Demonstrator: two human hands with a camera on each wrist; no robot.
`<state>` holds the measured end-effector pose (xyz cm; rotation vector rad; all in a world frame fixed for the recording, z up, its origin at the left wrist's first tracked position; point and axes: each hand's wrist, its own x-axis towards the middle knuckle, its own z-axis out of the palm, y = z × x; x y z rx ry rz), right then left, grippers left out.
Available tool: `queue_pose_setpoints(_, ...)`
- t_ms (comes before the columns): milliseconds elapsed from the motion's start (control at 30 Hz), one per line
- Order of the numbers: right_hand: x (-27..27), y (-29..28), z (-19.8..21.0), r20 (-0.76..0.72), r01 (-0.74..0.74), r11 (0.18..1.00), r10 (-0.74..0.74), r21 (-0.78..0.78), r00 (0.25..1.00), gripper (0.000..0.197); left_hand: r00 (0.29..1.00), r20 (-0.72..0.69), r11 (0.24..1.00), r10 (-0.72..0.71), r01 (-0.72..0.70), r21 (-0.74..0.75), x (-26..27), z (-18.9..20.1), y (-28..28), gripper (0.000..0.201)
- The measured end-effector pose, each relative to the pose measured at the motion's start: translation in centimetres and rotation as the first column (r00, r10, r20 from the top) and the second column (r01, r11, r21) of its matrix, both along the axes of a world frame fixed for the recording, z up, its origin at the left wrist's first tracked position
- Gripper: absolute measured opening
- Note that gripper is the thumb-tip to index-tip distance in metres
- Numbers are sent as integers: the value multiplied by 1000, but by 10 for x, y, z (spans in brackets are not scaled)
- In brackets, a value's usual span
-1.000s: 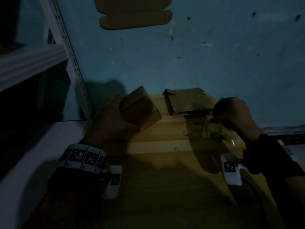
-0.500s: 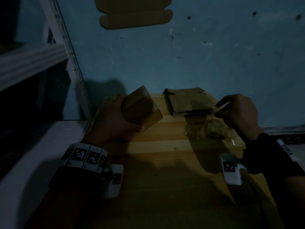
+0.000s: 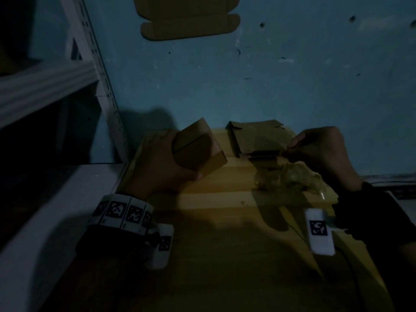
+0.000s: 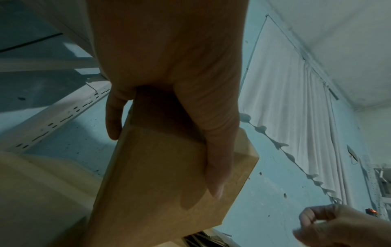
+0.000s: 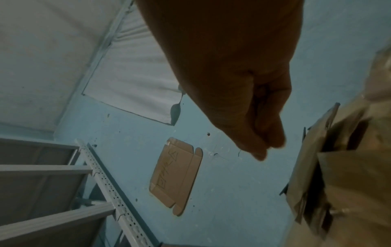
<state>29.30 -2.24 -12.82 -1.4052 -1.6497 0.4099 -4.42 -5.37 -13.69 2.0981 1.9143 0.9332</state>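
A dull blue painted wall fills the background, with a white slotted metal shelving rack standing against it on the left. Below it lies a yellow wooden table. A flat brown cardboard box blank is fixed high on the wall. A stack of flat brown cardboard blanks lies at the table's far edge by the wall. Left of it, a closed brown cardboard box is held tilted above the table's far left corner. The left hand has its grip wrapped round the box, thumb on the near face. A crumpled clear plastic wrapper lies just before the stack. Over it the right hand hovers, its grip pressed together, pinching a thin pale strip too small to identify.
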Motion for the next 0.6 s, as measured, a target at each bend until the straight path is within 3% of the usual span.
queue_pose_setpoints(167,-16,-5,3,-61,-29,998,32,60,998,8,1000,14,999,-1,2,-54,0,-2,1,112)
queue_pose_setpoints(233,-30,-8,5,-146,-87,996,86,0,986,3,1000,-30,997,-10,8,-79,3,-2,2,115)
queue_pose_setpoints(400,-72,-14,-3,-267,-254,948,199,-192,943,15,986,-135,989,-102,85,-122,17,4,-2,121)
queue_pose_setpoints(500,-88,-17,-9,-261,-310,905,237,-291,936,23,976,94,970,-196,207,-129,24,8,-7,101)
queue_pose_setpoints(600,-87,-19,-10,-304,-336,899,249,-280,920,30,912,337,955,-235,280,-92,19,10,-8,70)
